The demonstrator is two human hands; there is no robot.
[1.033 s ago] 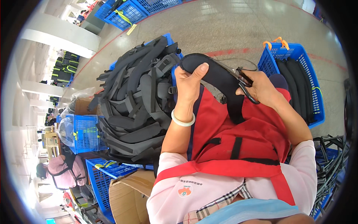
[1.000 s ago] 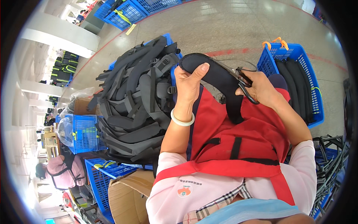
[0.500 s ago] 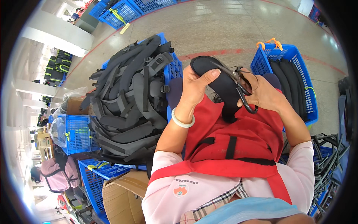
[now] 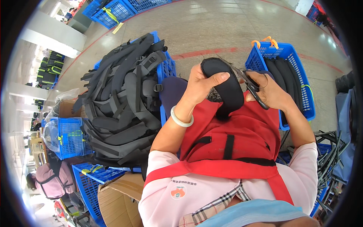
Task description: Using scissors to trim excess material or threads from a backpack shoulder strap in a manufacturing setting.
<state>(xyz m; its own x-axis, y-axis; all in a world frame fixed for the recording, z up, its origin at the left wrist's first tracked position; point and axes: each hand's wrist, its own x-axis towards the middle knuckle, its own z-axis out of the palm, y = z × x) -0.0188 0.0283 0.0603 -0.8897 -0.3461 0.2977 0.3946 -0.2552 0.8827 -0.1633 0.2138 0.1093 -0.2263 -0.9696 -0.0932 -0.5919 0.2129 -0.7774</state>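
My left hand (image 4: 206, 84) grips a long black padded strap (image 4: 231, 92) near its rounded upper end, thumb pressed on its face. The strap curves down over the red apron (image 4: 211, 145) on my lap. In my right hand (image 4: 270, 90) is a pair of scissors (image 4: 250, 84) with dark handles, fingers through the loops. Its blades point up and left along the strap's right edge. Whether the blades touch the strap I cannot tell. A pale bangle (image 4: 181, 117) circles my left wrist.
Left of me, grey and black padded straps (image 4: 124, 102) heap over a blue crate. At right, a blue crate (image 4: 308, 100) holds black padded pieces (image 4: 283, 75). A cardboard box (image 4: 119, 200) stands lower left. Dark thin strips (image 4: 327, 162) pile at lower right. Another person (image 4: 55, 179) sits far left.
The strap's upper end has turned more upright, and the scissors have drawn to its right edge, away from its face. Both hands have moved slightly right; the whole view has shifted a little.
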